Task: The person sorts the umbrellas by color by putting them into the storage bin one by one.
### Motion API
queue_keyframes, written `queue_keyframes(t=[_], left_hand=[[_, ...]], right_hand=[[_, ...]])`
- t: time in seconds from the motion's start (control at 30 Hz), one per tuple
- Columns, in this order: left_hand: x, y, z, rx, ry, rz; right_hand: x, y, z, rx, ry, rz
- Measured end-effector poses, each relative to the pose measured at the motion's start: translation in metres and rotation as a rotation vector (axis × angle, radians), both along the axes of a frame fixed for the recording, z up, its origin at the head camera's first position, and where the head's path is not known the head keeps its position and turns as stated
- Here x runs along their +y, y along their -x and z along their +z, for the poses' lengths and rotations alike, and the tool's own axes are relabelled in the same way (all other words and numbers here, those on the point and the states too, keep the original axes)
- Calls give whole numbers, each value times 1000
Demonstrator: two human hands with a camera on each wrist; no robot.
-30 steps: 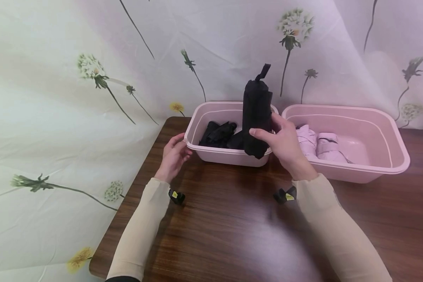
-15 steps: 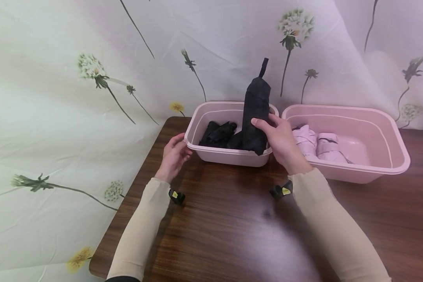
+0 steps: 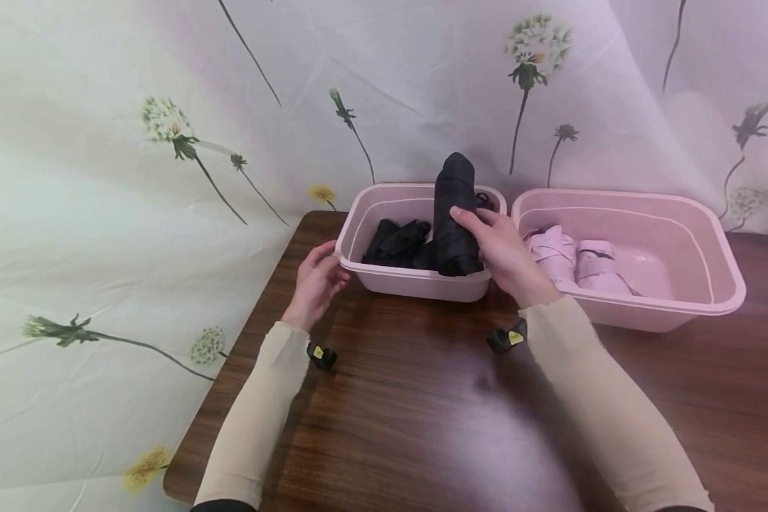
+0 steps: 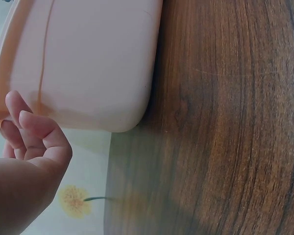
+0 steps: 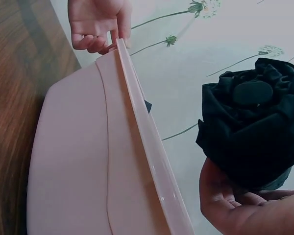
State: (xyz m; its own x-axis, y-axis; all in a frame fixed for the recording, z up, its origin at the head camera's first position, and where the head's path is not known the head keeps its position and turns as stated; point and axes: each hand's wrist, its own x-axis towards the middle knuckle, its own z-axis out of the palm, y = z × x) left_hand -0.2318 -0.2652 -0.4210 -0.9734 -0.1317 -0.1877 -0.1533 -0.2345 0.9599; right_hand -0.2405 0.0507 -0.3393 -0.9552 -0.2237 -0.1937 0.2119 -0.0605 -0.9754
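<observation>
A folded black umbrella [image 3: 457, 213] is gripped by my right hand [image 3: 508, 252] above the right part of the smaller pink basin [image 3: 422, 286]. It leans with its upper end toward the backdrop; the right wrist view shows its round end cap [image 5: 253, 93]. My left hand [image 3: 313, 284] pinches the left rim corner of that basin, and its fingers [image 4: 39, 125] show bent at the rim in the left wrist view. More folded black umbrellas [image 3: 397, 242] lie inside the basin, partly hidden by its front wall and the held umbrella.
To the right stands a larger pink basin [image 3: 668, 313], close beside the smaller one. Light pink folded umbrellas [image 3: 598, 269] lie in its left part. Both basins stand on a brown wooden table [image 3: 384, 412], with a dandelion-print cloth [image 3: 409, 85] hanging behind.
My right hand has lowered the black umbrella toward the smaller basin and shifted slightly left. The umbrella's top now tips away toward the backdrop. My left hand stays at the rim.
</observation>
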Motion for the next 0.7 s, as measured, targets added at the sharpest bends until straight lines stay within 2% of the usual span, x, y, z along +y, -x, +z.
queue_keyframes(t=[0.2,0.33,0.5,0.6,0.7], left_hand=[[1,0,1,-1,6,2],[2,0,1,-2,9,6],[1,0,0,-2,28,7],[1,-1,3,-3,31,-3],[0,-1,3,-4,24,-4]], right_hand=[[-2,3,0,-49,77,31],[-4,5,-1,-43,84,43],[-5,7,-4,-34,29,32],[-4,8,-6,-16,-51,18],[-1,8,-8,47,-155,-14]])
